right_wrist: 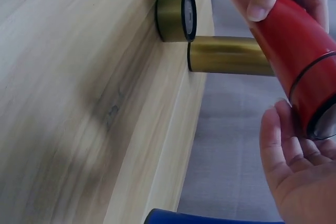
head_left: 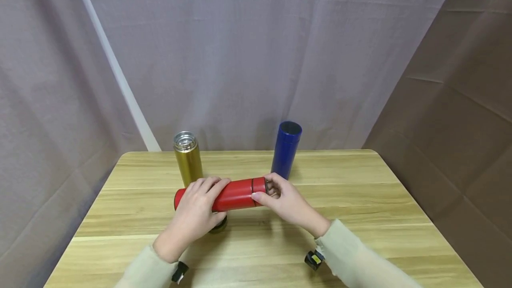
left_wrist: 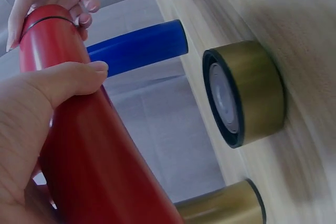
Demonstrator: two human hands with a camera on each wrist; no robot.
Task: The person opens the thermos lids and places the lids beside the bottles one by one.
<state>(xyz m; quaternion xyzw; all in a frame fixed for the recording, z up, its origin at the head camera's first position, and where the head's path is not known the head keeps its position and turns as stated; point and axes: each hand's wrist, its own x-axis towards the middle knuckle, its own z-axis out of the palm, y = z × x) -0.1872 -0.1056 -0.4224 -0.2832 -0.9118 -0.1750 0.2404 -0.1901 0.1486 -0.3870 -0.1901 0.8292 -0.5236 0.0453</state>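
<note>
A red thermos (head_left: 236,194) with a black seam below its lid (head_left: 259,185) is held nearly level above the table. My left hand (head_left: 198,203) grips its body, fingers over the top and thumb on the near side. At the lid end is my right hand (head_left: 288,199), thumb and index finger against the lid, other fingers loosely bent beyond its end. Behind the left hand stands an uncapped gold thermos (head_left: 189,163). Its gold lid (left_wrist: 252,95) rests on the wood below the red thermos, inner side up, mostly hidden in the head view.
A blue thermos (head_left: 286,150) stands capped at the back, behind the right hand. The wooden table (head_left: 360,199) has its far edge close to a grey curtain (head_left: 240,57). A brown cloth panel (head_left: 460,123) hangs at the right.
</note>
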